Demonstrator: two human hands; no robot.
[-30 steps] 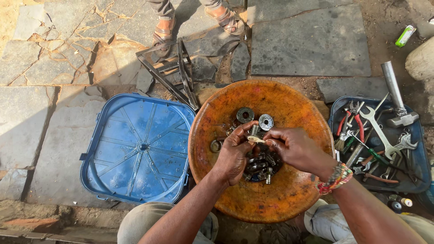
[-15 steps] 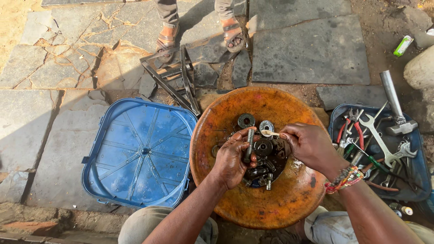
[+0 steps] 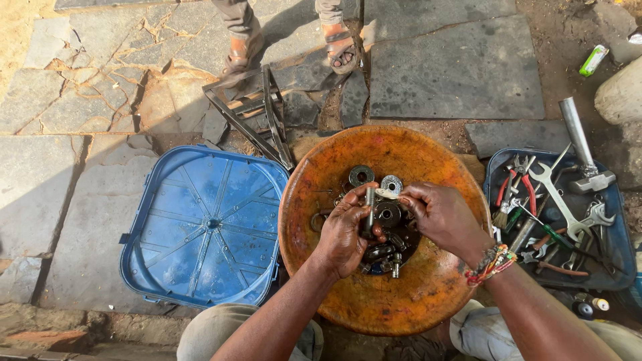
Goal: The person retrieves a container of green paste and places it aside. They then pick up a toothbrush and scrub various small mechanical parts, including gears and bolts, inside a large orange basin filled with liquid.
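Both hands meet: left hand [image 3: 348, 230] grips upright grey metal bolt [image 3: 368, 210]; right hand [image 3: 438, 217] pinches pale flat washer [image 3: 386, 194] just above-right

Outdoor repair spot: stone paving [image 3: 455, 67], tool tray [image 3: 625, 234], metal parts [image 3: 384, 247].

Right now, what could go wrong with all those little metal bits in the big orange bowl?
The left hand holds a bolt upright while the right hand pinches a small washer at its tip; it might slip and vanish into the pile of parts. The orange bowl seems to rest between the knees, so a bump could tip it.
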